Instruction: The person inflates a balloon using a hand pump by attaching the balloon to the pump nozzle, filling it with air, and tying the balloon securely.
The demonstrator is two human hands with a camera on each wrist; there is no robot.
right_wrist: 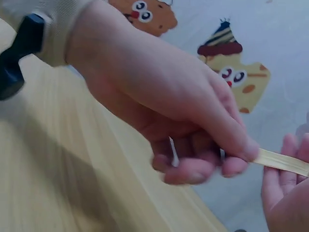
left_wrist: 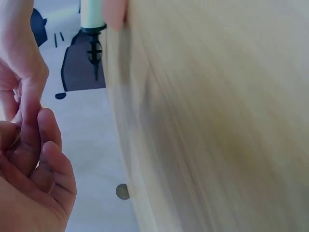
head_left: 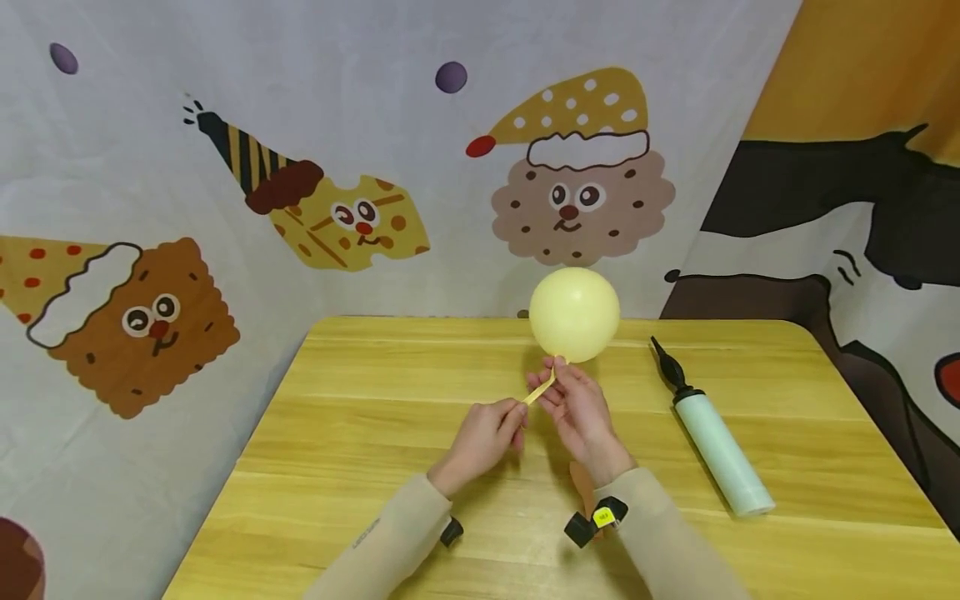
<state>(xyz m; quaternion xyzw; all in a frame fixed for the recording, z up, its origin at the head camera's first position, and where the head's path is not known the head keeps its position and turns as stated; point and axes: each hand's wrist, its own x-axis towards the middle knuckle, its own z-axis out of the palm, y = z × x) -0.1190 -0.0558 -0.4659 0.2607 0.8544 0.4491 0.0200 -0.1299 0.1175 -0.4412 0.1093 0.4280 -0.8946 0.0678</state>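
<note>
Yellow balloon: the yellow balloon (head_left: 575,315) is hanging round and filled above the right hand, and in the head view it is covering a part of the table's far edge.
Balloon neck: the balloon neck (head_left: 537,392) is running as a thin, flat strip from the balloon down to the left hand, and it is looking tight.
Left hand: the left hand (head_left: 483,433) is pinching the free end of the neck between thumb and forefinger; the other fingers are bending loosely below, as the right wrist view is showing.
Right hand: the right hand (head_left: 581,408) is pinching the neck just under the round body with thumb and forefinger, and its other fingers are curving beside the strip.
Pump: the pale green pump (head_left: 722,454) is lying on the wooden table (head_left: 360,392), right of the hands, its black nozzle pointing to the far side.
Orange piece: an orange piece (head_left: 580,481) is lying under the right wrist, partly hidden; I cannot tell what it is.
Good handling: I judge that the right pinch should be pressing firmly and close to the body, so no air is escaping, while the left fingers should be pulling only gently, because thin rubber may be slipping or tearing.
</note>
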